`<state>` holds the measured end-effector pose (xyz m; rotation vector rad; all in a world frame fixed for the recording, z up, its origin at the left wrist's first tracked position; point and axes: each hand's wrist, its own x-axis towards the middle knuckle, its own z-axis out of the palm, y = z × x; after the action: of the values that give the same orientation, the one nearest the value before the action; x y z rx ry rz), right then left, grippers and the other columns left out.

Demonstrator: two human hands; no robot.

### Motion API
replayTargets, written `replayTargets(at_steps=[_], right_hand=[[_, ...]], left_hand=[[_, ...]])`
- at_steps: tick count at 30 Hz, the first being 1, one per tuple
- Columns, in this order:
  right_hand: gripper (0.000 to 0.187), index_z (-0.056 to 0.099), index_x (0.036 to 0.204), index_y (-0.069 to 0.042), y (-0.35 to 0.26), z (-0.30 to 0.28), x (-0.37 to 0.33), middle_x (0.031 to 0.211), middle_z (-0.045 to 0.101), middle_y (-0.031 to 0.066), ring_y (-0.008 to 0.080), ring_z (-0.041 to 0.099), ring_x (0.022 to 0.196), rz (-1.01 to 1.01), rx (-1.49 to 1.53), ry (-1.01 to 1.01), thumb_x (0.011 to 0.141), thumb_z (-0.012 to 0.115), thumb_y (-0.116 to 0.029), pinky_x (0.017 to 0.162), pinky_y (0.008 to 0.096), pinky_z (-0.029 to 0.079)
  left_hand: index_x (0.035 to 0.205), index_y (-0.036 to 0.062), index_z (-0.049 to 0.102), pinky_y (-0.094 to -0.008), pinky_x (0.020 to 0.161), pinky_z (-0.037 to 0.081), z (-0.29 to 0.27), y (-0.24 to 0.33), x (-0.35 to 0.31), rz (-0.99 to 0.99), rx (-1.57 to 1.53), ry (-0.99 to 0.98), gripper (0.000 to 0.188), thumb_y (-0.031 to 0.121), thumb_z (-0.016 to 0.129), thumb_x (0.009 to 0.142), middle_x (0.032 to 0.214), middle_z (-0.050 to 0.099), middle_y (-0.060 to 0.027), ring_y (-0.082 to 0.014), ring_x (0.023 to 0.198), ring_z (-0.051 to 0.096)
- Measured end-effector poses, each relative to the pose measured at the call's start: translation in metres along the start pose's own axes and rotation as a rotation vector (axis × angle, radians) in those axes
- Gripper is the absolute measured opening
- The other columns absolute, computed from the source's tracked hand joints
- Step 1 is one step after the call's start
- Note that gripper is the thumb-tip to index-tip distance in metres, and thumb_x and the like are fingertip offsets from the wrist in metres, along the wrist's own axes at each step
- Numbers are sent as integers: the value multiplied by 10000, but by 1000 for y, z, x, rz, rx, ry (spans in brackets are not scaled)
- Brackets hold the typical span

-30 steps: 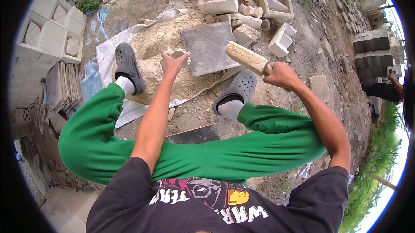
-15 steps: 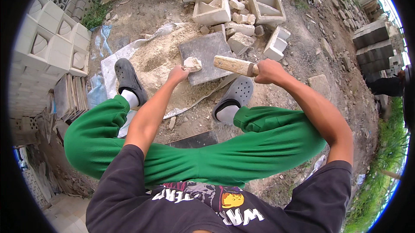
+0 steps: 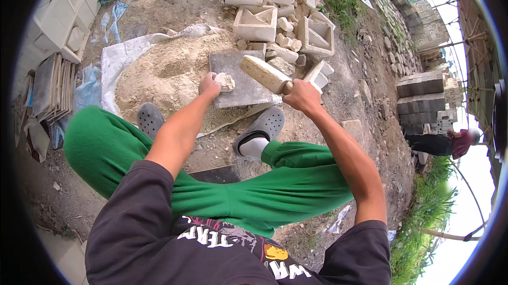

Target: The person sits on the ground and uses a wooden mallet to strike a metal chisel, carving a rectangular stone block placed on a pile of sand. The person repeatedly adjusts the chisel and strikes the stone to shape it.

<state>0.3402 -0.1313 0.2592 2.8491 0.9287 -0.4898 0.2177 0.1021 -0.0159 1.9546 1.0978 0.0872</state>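
My right hand (image 3: 302,96) is closed around the handle of a wooden mallet (image 3: 263,74), a thick, flat-sided piece of pale wood pointing up and left. My left hand (image 3: 210,85) grips a pale, rough chunk of stone (image 3: 226,82) against a square grey slab (image 3: 248,92). The mallet's head is raised over the slab's right part, apart from the chunk. Left of the slab, a heap of cream-coloured crumbs and powder (image 3: 159,71) lies on a white sheet (image 3: 114,57).
Broken pale blocks (image 3: 256,23) with diagonal ribs and rubble (image 3: 284,40) lie beyond the slab. Thin boards (image 3: 47,85) lean at left, below stacked pale blocks (image 3: 74,7). Grey blocks (image 3: 422,97) stand at right, near another person (image 3: 442,144). My grey clogs (image 3: 264,126) flank the sheet's near edge.
The view has swung to the right, bringing the other person further into sight. The mallet has tilted, its head now pointing more up and left. The left hand still holds the chunk.
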Motion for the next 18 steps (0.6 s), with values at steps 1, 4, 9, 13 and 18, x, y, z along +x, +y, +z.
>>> replayTargets(at_steps=[1,4,9,13,18], right_hand=[[381,712,937,30,-7,14,2,920,722,241,395,710,893,59,98,2,699,717,-268,775,472,564],[431,690,940,19,-36,70,19,865,725,214,374,712,834,185,556,6,714,736,-346,751,443,552],[302,667,881,5,-104,167,29,674,668,99,210,662,562,320,889,-10,729,741,-245,563,359,523],[360,685,913,4,-106,178,42,719,697,120,225,681,596,325,623,-74,709,743,-286,628,385,541],[294,680,916,-3,-132,91,54,742,694,125,186,653,553,337,871,-50,724,754,-214,539,338,527]], left_hand=[[1216,66,602,-384,897,520,-3,1,-3,-30,-91,-33,548,275,826,762,1050,704,-119,-285,1006,679],[1136,79,691,-354,850,538,-5,0,0,-136,-313,-54,480,274,857,730,991,740,-79,-242,926,705],[1028,93,777,-322,807,549,-5,-3,-5,-299,-491,-86,307,243,833,767,1003,762,-82,-193,881,721],[997,114,781,-332,800,547,-4,13,-11,-356,-449,-15,243,228,808,783,974,764,-68,-200,869,724],[996,76,765,-346,803,540,-5,9,-18,-364,-489,41,264,242,787,792,938,761,-82,-224,871,723]])
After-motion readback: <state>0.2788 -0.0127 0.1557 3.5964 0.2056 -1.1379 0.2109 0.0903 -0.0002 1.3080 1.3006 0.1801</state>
